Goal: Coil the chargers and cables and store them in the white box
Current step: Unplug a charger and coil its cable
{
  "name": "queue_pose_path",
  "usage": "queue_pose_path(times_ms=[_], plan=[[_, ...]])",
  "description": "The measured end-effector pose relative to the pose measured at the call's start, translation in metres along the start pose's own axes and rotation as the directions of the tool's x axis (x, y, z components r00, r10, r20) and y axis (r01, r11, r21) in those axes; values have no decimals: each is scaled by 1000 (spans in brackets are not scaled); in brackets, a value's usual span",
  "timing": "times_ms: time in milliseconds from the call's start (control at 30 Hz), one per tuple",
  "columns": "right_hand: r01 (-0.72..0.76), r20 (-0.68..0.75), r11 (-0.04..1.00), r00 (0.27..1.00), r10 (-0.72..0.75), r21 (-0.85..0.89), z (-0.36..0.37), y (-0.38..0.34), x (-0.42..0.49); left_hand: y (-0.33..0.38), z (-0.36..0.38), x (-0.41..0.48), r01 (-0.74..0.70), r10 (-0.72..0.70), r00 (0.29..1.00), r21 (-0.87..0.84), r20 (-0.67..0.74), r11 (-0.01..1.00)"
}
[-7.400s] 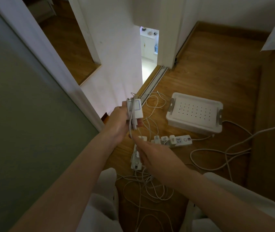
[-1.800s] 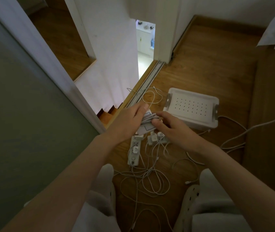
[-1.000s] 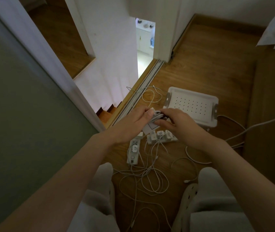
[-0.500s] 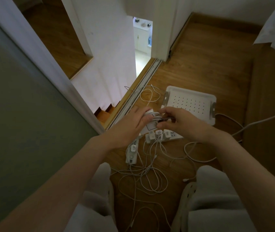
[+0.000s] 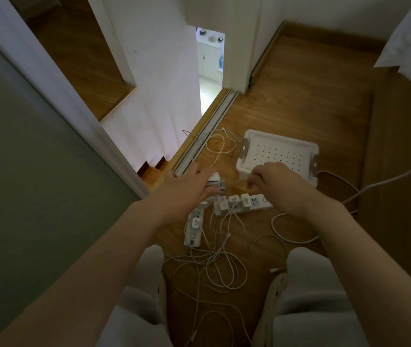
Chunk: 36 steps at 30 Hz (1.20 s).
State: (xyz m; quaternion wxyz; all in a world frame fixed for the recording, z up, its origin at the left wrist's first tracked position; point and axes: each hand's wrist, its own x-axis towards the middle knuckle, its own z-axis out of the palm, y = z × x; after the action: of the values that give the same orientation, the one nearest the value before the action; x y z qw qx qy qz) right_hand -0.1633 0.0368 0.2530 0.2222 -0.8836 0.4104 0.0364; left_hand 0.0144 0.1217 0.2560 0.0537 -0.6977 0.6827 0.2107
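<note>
Left hand (image 5: 187,187) grips wrapped charger brick (image 5: 214,177); right hand (image 5: 278,187) fingers curled, cannot tell if holding. White box (image 5: 278,139) at 1 o'clock looks empty; loose cables (image 5: 215,267) at 6 o'clock, power strip (image 5: 258,202) left

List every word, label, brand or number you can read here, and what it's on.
None readable. The charger in the left hand, the power strips and the white box show no legible text; any marks are too small and dim.
</note>
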Motion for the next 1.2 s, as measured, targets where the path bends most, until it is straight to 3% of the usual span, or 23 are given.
queue_pose_path(times_ms=[100,167,233,300,367,500,600,700,800,933,1000,1100,1200], plan=[[-47,-129,986,989,69,163,4,-20,-7,-1,5,6,83,-77,987,40,-144,996],[-52,-144,965,985,91,255,14,-37,-11,0,8,11,155,-158,959,-28,-236,987],[-21,-117,957,992,57,289,26,-53,-17,1,14,15,214,-248,938,-159,-242,964],[-20,-75,947,996,47,321,36,-63,-20,1,19,19,245,-332,930,-409,-157,879],[-27,-40,938,998,43,346,42,-69,-19,0,23,27,285,-398,916,-629,-43,723],[-1,-23,940,1000,10,341,49,-77,-22,6,15,31,253,-432,902,-825,12,506],[45,-39,961,999,-36,272,56,-86,-29,14,11,30,183,-458,887,-959,65,218],[100,-50,976,994,-92,192,62,-82,-33,15,6,31,45,-500,859,-990,109,-137],[138,-58,982,990,-131,130,64,-75,-30,8,-4,24,81,-313,927,-925,207,-372],[111,-50,981,993,-105,157,68,-62,-19,9,-8,18,73,-248,956,-947,156,-313],[88,-35,980,996,-83,180,65,-52,-14,9,-10,17,80,-308,944,-987,120,-141],[75,-90,992,994,-66,98,54,-38,-8,4,-10,16,117,-405,914,-965,12,234],[94,-189,993,976,-105,-68,43,-32,-6,1,-9,14,132,-422,907,-940,-13,314]])
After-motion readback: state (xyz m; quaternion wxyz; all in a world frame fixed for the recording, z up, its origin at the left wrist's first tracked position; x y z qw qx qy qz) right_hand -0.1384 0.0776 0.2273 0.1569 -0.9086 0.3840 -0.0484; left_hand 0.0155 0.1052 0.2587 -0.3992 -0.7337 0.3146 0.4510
